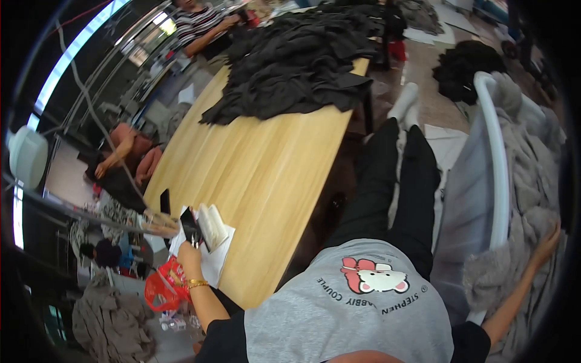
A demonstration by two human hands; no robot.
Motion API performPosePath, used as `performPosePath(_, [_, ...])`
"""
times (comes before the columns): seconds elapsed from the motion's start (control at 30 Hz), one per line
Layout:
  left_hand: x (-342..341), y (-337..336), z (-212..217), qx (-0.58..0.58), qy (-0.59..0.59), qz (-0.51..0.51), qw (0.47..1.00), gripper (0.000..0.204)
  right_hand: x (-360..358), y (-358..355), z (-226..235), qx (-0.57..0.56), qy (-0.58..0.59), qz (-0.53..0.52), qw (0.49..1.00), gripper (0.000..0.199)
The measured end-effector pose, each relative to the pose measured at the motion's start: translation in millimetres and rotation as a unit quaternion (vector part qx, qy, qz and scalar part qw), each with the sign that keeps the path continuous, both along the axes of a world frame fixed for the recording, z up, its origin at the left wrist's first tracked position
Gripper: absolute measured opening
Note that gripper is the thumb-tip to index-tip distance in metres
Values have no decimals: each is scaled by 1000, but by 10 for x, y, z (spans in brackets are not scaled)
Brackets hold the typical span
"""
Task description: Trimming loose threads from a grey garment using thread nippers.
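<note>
My left hand [189, 253], with a gold bracelet on the wrist, is raised at the near left corner of the wooden table [266, 163]. It holds a dark flat object like a phone [189, 225] upright. Right beside it lies a small open booklet [213, 225] on white papers [216, 257]. My right hand [548, 241] is stretched far out to the right and lies on a heap of grey fluffy fabric [532, 181]. Whether its fingers grip the fabric is hidden. I wear a grey printed T-shirt and black trousers.
A big pile of black garments [296, 60] covers the table's far end. A second dark phone [164, 201] lies near the left edge. A red bag [162, 290] hangs below the corner. A white-framed cart [497, 157] holds the grey fabric. A person in a striped top [196, 24] sits beyond the table, and another person [130, 151] sits low at the left.
</note>
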State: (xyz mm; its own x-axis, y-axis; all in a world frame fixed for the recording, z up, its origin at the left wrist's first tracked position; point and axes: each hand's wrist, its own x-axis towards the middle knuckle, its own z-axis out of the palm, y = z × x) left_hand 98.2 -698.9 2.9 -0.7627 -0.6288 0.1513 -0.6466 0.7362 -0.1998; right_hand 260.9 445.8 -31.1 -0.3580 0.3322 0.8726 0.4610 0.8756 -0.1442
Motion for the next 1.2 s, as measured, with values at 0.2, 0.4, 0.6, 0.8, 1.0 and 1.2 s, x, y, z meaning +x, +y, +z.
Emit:
performPosePath(0.2, [-153,-31,386,-37,66,-154,985,54,-594,-1132,485,-110,85,17,990,41])
performPosePath(0.4, [-1306,918,955,372,128,-319,862,89,-986,-2317,1436,38,77,213,973,27])
performPosePath(0.6, [-1395,4826,1038,673,77,-523,517,33,-1455,-3552,1405,-77,-173,441,877,71])
performPosePath(0.8, [-955,6527,1013,762,-96,-591,246,30,-1358,-3331,1269,-423,-180,511,727,67])
performPosePath(1.0, [-823,7478,1098,743,-154,-619,201,28,-1304,-3005,1283,-573,97,488,652,55])
performPosePath(1.2, [-946,8275,879,742,-267,-587,183,32,-1215,-2439,1236,-479,226,325,783,49])
